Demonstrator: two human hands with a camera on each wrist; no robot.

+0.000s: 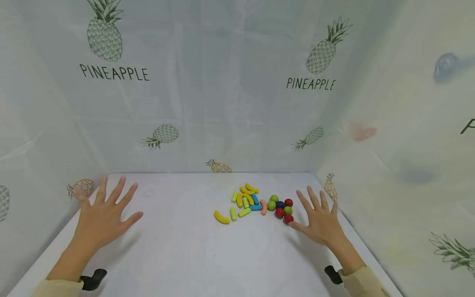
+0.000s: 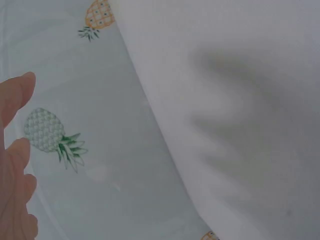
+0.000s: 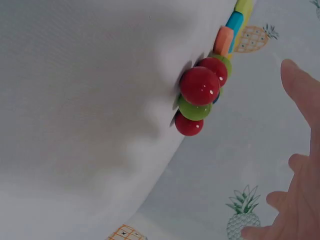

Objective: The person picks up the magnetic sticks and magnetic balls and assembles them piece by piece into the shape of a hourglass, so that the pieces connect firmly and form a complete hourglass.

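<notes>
My left hand (image 1: 102, 220) hovers over the left side of the white table (image 1: 167, 247), fingers spread and holding nothing; its shadow falls on the surface below. On the right, my right hand (image 1: 320, 222) is also raised with fingers splayed, its thumb tip overlapping a red ball (image 1: 288, 219) in the head view. Red, green and dark blue balls cluster just left of that hand, among them a green ball (image 1: 271, 205) and a dark blue ball (image 1: 280, 204). The right wrist view shows the red ball (image 3: 199, 86) apart from the fingers (image 3: 297, 85).
Left of the balls lie several small curved yellow pieces, including a banana-shaped one (image 1: 222, 218), light green sticks (image 1: 244, 212), blue sticks (image 1: 256, 208) and an orange curved piece (image 1: 263, 207). A pineapple-printed curtain (image 1: 230, 82) encloses the table's back and sides.
</notes>
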